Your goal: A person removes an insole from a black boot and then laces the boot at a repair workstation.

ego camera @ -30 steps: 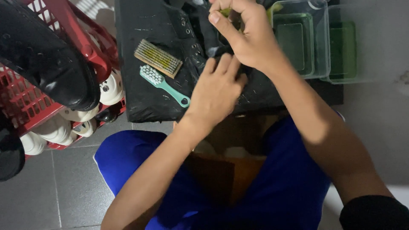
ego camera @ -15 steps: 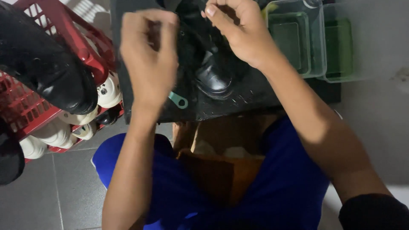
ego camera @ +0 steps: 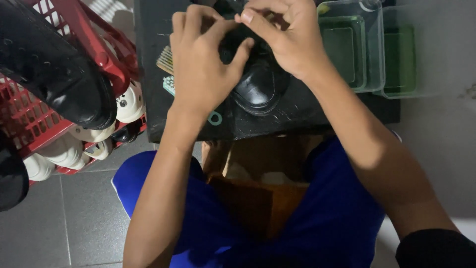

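A black shoe (ego camera: 260, 82) on the tabletop (ego camera: 307, 114) is pinched at its top by both hands, left (ego camera: 201, 64) and right (ego camera: 285, 37), each grip clamped on it; a brush (ego camera: 168, 85) lies beside it.

A glossy black shoe (ego camera: 260, 82) lies on a black mat (ego camera: 307, 111), beside a red basket (ego camera: 29, 119) and green-tinted containers (ego camera: 354, 49).

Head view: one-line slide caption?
Both hands, left hand and right hand, work on a black shoe beside a red basket.
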